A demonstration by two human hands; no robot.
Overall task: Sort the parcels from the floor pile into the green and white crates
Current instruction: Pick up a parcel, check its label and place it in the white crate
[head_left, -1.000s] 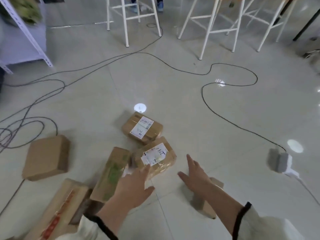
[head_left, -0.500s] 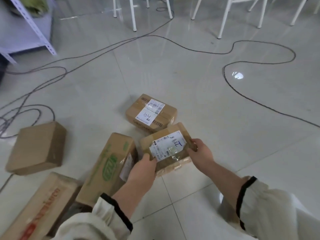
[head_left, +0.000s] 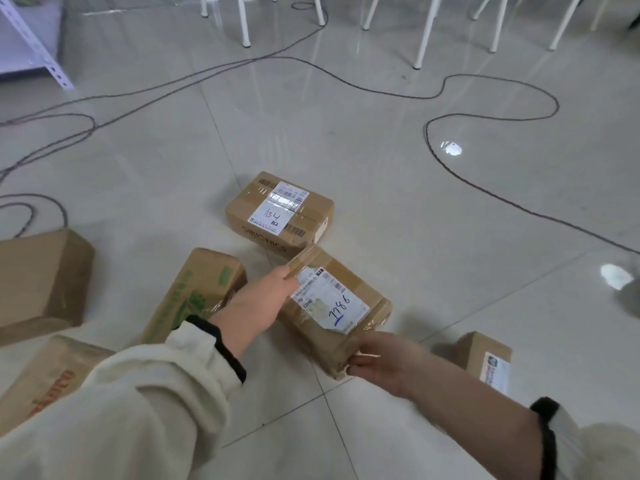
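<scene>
- We see a brown cardboard parcel wrapped in clear tape, its white label hand-marked "7786" (head_left: 337, 311), held slantwise between both hands low over the near middle of the pale glossy tiled floor (head_left: 346, 133). We cannot tell whether its underside touches the tiles.
- The left hand (head_left: 261, 303) grips the parcel's far end, with the thumb along the top edge and the fingers wrapped over the end, mostly hidden from us.
- The right hand (head_left: 379, 358) holds the near corner with fingers curled against the cardboard. Blur keeps us from reading the grip more closely.
- Just beyond the held parcel, a second taped brown parcel with a white label marked "A34" (head_left: 280, 213) lies flat on the floor. We cannot tell whether the two touch.
- Beside the left wrist lies a long brown carton with green print (head_left: 197, 292).
- Further left we find a plain brown cardboard box (head_left: 38, 278), and nearer us a brown carton with red lettering (head_left: 41, 379), partly under the cream sleeve with a black cuff (head_left: 156, 393).
- Beside the right forearm stands a small brown box with a white label (head_left: 485, 358).
- A dark cable (head_left: 485, 77) loops over the far floor, short of the white stool legs (head_left: 426, 29).
</scene>
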